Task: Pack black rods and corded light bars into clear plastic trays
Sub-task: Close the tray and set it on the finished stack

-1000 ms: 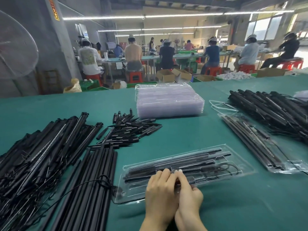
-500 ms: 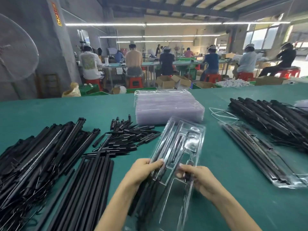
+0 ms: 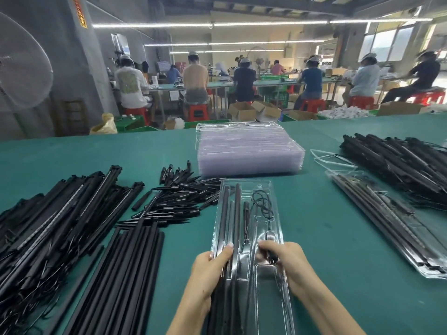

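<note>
left hand (image 3: 210,269) grips filled clear tray (image 3: 249,206) at its near left edge, thumb on rods | right hand (image 3: 287,262) pinches black cord piece in tray | tray lengthwise on green desk (image 3: 338,238), between rod piles

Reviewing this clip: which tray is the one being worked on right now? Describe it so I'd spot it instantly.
On the green table, look straight in front of the tall stack of empty clear trays. The clear tray lies lengthwise away from the viewer, held at its near end by the left hand and right hand. Unlike the filled tray at right, it is the only one being held.
</note>
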Demonstrator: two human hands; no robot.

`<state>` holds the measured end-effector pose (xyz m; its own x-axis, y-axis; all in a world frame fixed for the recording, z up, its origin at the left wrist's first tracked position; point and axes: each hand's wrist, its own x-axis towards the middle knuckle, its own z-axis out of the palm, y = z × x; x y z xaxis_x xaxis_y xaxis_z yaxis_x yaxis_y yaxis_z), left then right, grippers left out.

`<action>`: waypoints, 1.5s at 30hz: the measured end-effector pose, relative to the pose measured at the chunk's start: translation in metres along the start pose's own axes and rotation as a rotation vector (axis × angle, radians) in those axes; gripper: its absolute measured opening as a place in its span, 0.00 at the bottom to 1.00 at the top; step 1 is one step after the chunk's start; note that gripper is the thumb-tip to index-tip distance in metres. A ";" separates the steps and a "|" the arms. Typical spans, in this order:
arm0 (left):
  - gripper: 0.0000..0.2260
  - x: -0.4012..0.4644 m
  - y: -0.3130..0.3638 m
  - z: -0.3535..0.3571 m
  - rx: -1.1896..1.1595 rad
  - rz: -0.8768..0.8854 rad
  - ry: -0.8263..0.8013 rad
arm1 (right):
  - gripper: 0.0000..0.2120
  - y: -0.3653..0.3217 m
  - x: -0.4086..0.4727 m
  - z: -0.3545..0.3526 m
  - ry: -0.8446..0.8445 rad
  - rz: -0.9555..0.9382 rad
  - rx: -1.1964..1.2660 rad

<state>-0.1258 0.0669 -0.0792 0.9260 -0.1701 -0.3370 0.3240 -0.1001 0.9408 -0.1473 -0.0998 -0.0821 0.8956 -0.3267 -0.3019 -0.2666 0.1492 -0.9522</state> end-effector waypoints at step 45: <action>0.21 0.001 -0.014 -0.010 -0.033 0.206 0.006 | 0.13 -0.011 -0.007 -0.004 -0.156 -0.109 -0.167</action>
<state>-0.1276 0.0780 -0.0919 0.9744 -0.1777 -0.1374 0.1340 -0.0313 0.9905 -0.1517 -0.1027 -0.0702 0.9631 -0.1821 -0.1981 -0.2084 -0.0392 -0.9773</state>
